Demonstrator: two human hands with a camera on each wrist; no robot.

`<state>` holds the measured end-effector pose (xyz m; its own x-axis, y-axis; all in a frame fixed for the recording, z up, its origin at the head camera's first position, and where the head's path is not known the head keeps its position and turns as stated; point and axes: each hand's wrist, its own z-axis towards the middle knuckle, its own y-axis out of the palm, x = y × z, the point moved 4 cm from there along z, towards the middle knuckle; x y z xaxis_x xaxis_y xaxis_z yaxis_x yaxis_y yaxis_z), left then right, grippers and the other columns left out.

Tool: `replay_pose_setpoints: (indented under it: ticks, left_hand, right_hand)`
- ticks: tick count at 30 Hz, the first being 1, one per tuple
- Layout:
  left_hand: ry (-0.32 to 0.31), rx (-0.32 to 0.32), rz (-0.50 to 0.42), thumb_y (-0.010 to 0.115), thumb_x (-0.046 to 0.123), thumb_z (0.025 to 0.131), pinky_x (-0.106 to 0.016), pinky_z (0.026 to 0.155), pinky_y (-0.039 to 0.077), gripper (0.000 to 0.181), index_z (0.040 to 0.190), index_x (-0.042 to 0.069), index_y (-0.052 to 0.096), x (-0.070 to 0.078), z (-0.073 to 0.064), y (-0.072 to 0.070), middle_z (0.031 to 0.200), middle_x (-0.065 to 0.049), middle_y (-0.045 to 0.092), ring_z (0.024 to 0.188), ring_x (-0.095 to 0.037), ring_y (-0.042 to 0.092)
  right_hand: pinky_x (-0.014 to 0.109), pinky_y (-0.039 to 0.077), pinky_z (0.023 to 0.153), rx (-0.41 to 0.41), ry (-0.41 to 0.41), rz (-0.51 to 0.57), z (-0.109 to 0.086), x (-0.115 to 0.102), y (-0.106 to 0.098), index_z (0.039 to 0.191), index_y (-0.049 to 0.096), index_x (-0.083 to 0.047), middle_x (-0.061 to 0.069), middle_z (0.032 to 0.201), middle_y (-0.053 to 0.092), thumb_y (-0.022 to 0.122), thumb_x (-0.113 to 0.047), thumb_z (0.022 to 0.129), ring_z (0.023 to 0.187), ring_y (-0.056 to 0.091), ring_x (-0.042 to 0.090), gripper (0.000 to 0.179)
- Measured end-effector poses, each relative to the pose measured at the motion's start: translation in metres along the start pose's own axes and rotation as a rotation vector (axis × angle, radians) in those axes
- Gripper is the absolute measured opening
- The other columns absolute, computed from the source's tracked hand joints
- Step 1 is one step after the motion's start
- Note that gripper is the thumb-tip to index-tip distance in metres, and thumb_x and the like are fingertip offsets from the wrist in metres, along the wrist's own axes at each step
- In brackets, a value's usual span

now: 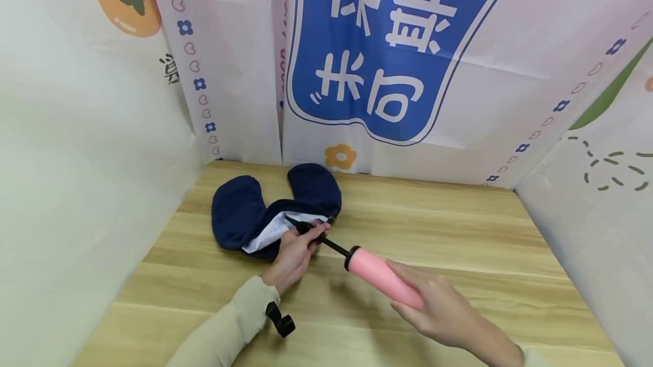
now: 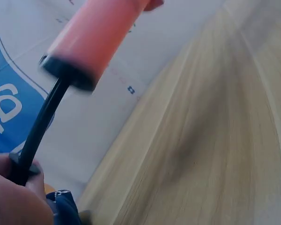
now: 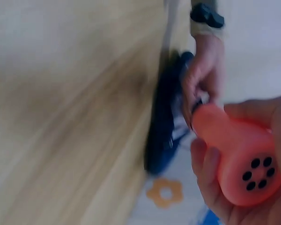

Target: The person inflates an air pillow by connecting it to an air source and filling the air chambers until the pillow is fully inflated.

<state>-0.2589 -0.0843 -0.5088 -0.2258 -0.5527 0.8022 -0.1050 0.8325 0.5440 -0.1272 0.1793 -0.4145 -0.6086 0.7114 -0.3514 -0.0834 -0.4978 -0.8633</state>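
A navy U-shaped neck pillow lies on the table, its cover parted to show a white inner layer. My left hand lies at the opening and grips the black nozzle end of a pink hand pump. The nozzle tip points into the white layer. My right hand is wrapped around the pump's pink barrel, seen from its holed end in the right wrist view. Between barrel and left hand a length of black rod shows.
The wood-grain table meets a printed white sheet at the back, with more sheeting along both sides. A black wrist mount sits on the left sleeve.
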Motion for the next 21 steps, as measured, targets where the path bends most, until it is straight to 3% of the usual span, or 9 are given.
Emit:
replay_pose_setpoints:
  ticks: [4, 7, 10, 13, 17, 21]
  left_hand:
    - [0.004, 0.035, -0.102, 0.065, -0.006, 0.1, -0.022, 0.095, 0.06, 0.02, 0.116, -0.006, 0.054, -0.001, -0.007, 0.0, 0.101, -0.004, 0.074, 0.096, -0.01, 0.077]
    - [-0.026, 0.033, -0.145, 0.063, -0.005, 0.102, -0.02, 0.096, 0.059, 0.031, 0.129, -0.01, 0.048, -0.01, -0.022, 0.006, 0.103, -0.004, 0.075, 0.098, -0.009, 0.076]
    - [-0.052, 0.027, -0.163, 0.061, -0.003, 0.103, -0.018, 0.096, 0.057, 0.033, 0.131, -0.009, 0.046, -0.021, -0.038, 0.014, 0.105, -0.002, 0.072, 0.102, -0.008, 0.074]
    - [-0.071, 0.028, -0.144, 0.062, -0.001, 0.104, -0.017, 0.096, 0.057, 0.028, 0.127, -0.006, 0.047, -0.028, -0.045, 0.02, 0.109, -0.003, 0.066, 0.104, -0.008, 0.073]
    - [-0.078, 0.023, -0.067, 0.064, 0.0, 0.103, -0.02, 0.096, 0.058, 0.028, 0.126, -0.006, 0.05, -0.03, -0.039, 0.021, 0.118, -0.007, 0.061, 0.109, -0.009, 0.073]
    - [-0.056, -0.003, 0.034, 0.068, 0.001, 0.101, -0.022, 0.097, 0.059, 0.038, 0.133, -0.013, 0.052, -0.025, -0.024, 0.015, 0.132, -0.018, 0.061, 0.114, -0.013, 0.073]
  right_hand:
    - [0.024, 0.058, 0.081, -0.024, 0.032, 0.034, -0.015, 0.002, -0.029, 0.144, 0.066, -0.02, -0.01, 0.127, 0.075, 0.09, -0.013, 0.08, 0.096, 0.067, -0.004, 0.068]
    - [0.022, 0.056, 0.076, 0.0, 0.009, -0.003, -0.014, -0.004, -0.036, 0.14, 0.069, -0.021, -0.014, 0.121, 0.076, 0.09, -0.012, 0.077, 0.088, 0.061, -0.008, 0.067]
    - [0.027, 0.061, 0.077, 0.042, -0.032, -0.09, -0.005, -0.018, -0.022, 0.136, 0.071, -0.013, -0.008, 0.119, 0.079, 0.089, -0.015, 0.076, 0.093, 0.068, -0.003, 0.062]
    - [0.033, 0.063, 0.075, 0.066, -0.039, -0.147, 0.007, -0.029, 0.002, 0.132, 0.072, -0.007, -0.001, 0.115, 0.081, 0.087, -0.017, 0.076, 0.091, 0.074, 0.006, 0.06]
    - [0.037, 0.063, 0.072, 0.091, -0.041, -0.195, 0.02, -0.032, 0.028, 0.133, 0.07, -0.004, 0.005, 0.117, 0.08, 0.088, -0.02, 0.076, 0.091, 0.078, 0.016, 0.062]
    - [0.04, 0.065, 0.083, 0.09, -0.049, -0.16, 0.017, -0.019, 0.039, 0.14, 0.065, -0.004, 0.009, 0.126, 0.077, 0.087, -0.024, 0.082, 0.105, 0.078, 0.023, 0.065]
